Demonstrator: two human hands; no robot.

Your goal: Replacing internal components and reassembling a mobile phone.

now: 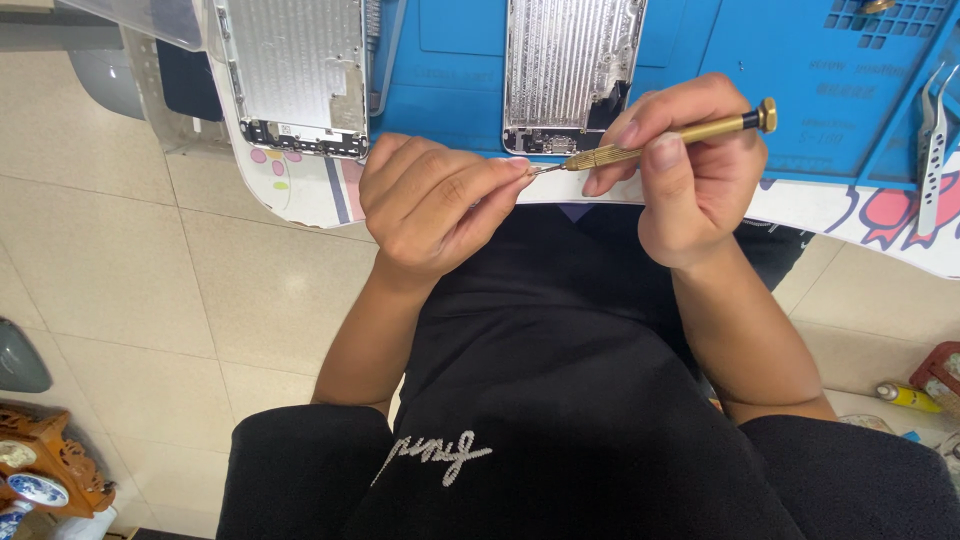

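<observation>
My right hand (690, 165) grips a small brass screwdriver (660, 140), held nearly level with its tip pointing left. My left hand (435, 205) is curled, its thumb and fingertips pinched at the screwdriver's tip; whatever sits there is too small to see. Both hands hover at the near edge of the table, just below an opened phone housing (570, 70) that lies on a blue work mat (760, 70). A second opened phone housing (295, 75) lies further left, on the white table edge.
Metal tweezers (935, 140) rest on the mat at the right. The table's rim (300, 195) is white with coloured pictures. Below is a tiled floor (150, 290), a carved wooden stand (45, 470) at lower left and a yellow tube (905, 397) at lower right.
</observation>
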